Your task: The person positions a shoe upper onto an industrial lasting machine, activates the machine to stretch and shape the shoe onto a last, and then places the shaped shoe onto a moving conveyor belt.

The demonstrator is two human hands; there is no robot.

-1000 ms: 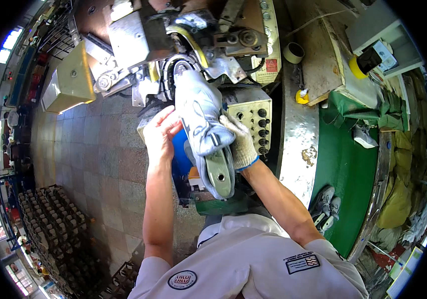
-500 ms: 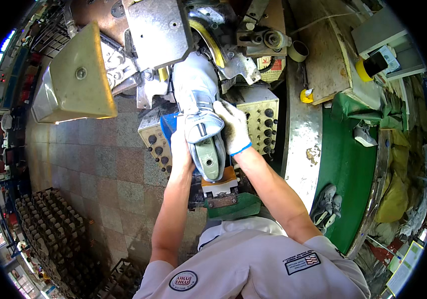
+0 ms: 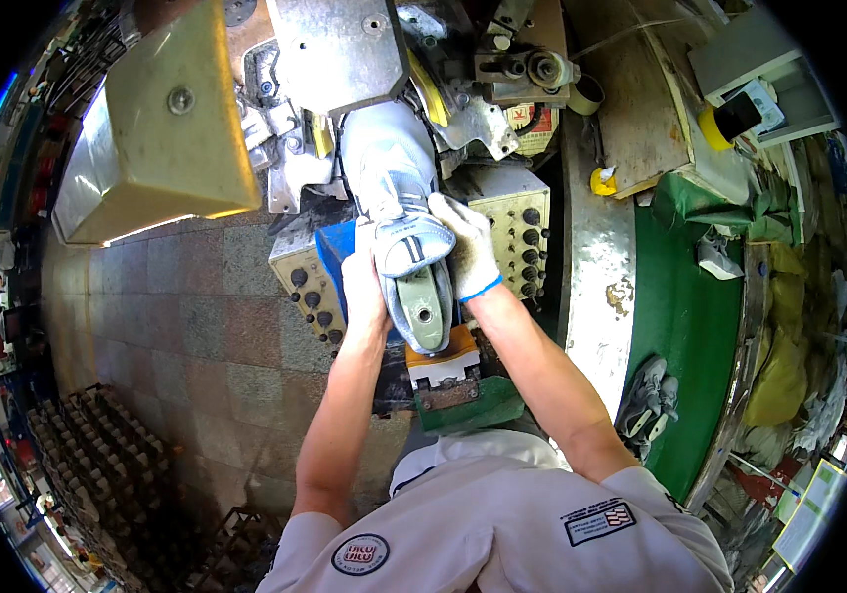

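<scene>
A light grey-blue shoe upper [image 3: 389, 163] is fitted over a green shoe last [image 3: 424, 306], whose top has a round hole. Its front end reaches in under the metal plate [image 3: 339, 59] of a machine, so the tip is hidden. My left hand [image 3: 366, 292] is closed along the left side of the shoe, its fingers partly out of sight. On the opposite side my right hand [image 3: 470, 247], in a white glove with a blue cuff, grips the upper near the tongue. Below the heel end sits an orange-brown pad [image 3: 455, 348] on the machine.
Control boxes with dark knobs [image 3: 512, 227] flank the shoe. A large yellowed hood [image 3: 156, 128] hangs at the left. To the right runs a green belt [image 3: 685, 326] carrying grey shoes [image 3: 648, 400]. A rack [image 3: 97, 455] stands at lower left.
The view has shifted slightly, and the hood looks larger. The heel end of the shoe sits slightly further right in the picture. Both hands keep their hold on it.
</scene>
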